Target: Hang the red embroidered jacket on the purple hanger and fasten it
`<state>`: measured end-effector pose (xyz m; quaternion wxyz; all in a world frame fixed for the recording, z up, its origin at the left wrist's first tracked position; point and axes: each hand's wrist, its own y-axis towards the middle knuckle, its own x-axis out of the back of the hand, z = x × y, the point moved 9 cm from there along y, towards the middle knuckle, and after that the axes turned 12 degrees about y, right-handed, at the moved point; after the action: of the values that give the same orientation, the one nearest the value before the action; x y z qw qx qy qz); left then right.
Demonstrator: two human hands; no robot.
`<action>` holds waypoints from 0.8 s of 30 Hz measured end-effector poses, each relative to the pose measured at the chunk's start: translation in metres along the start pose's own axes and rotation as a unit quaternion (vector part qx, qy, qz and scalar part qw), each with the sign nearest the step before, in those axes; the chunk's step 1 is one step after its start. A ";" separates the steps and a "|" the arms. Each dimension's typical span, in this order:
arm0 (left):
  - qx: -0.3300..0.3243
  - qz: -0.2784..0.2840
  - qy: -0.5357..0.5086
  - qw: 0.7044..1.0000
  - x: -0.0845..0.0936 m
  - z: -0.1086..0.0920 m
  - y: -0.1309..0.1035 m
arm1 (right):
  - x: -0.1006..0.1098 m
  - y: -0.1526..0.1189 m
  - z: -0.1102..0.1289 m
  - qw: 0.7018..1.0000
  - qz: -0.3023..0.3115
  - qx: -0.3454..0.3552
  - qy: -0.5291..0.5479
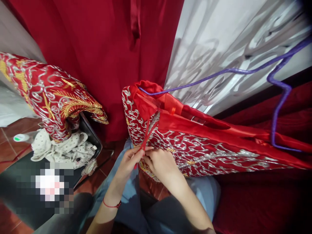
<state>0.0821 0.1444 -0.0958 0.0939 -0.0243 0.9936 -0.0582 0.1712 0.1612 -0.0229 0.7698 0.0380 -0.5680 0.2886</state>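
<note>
A red garment [200, 143] with silver and gold embroidery hangs on a purple hanger [278, 97] in front of me, lying slanted to the right. Two thin red ties [148, 131] cross at its left side. My left hand [129, 161] pinches the lower ends of the ties. My right hand [159, 164] is right beside it, fingers closed on the same ties against the embroidered edge. A red string bracelet [110, 205] circles my left wrist.
A second red embroidered garment [48, 97] drapes over a dark open case [94, 138] at the left, above white spotted cloth [63, 148]. A red curtain [102, 48] and a white patterned curtain [231, 42] hang behind. Red upholstery [263, 201] lies at the right.
</note>
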 end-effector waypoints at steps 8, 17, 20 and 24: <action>-0.067 -0.070 0.026 0.995 0.007 -0.008 0.001 | 0.012 0.008 -0.007 0.998 -0.033 -0.042 -0.028; -0.174 -0.217 0.207 0.938 0.027 -0.038 -0.018 | 0.024 -0.037 0.020 0.970 -0.014 0.168 0.176; -0.175 -0.222 0.191 0.940 0.021 -0.039 -0.024 | 0.046 -0.041 0.017 0.891 -0.078 0.200 0.401; -0.205 -0.245 0.177 0.931 0.013 -0.043 -0.038 | 0.050 -0.027 0.001 0.762 -0.168 0.159 0.605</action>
<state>0.0627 0.1107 -0.0517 -0.1078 -0.2749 0.9476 0.1221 0.1928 0.1581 0.0301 0.9725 0.0722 0.0851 0.2043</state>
